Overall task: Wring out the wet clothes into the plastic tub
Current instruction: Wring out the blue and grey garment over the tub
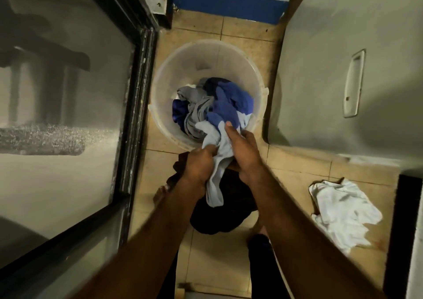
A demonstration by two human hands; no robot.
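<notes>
A translucent plastic tub [185, 56] stands on the tiled floor and holds several wet clothes: a blue garment [229, 99] and a grey one [196, 113]. A pale light-blue cloth [215, 175] hangs bunched over the tub's near rim. My left hand [199, 163] grips its left side and my right hand [242, 152] grips its right side, both fists close together just in front of the tub. The cloth's lower end dangles between my forearms.
A dark cloth [219, 216] lies on the floor under my hands. A crumpled white cloth [343, 214] lies on the tiles at the right. A dark-framed glass panel [137, 92] borders the left. A grey door with a recessed handle [353, 83] stands right.
</notes>
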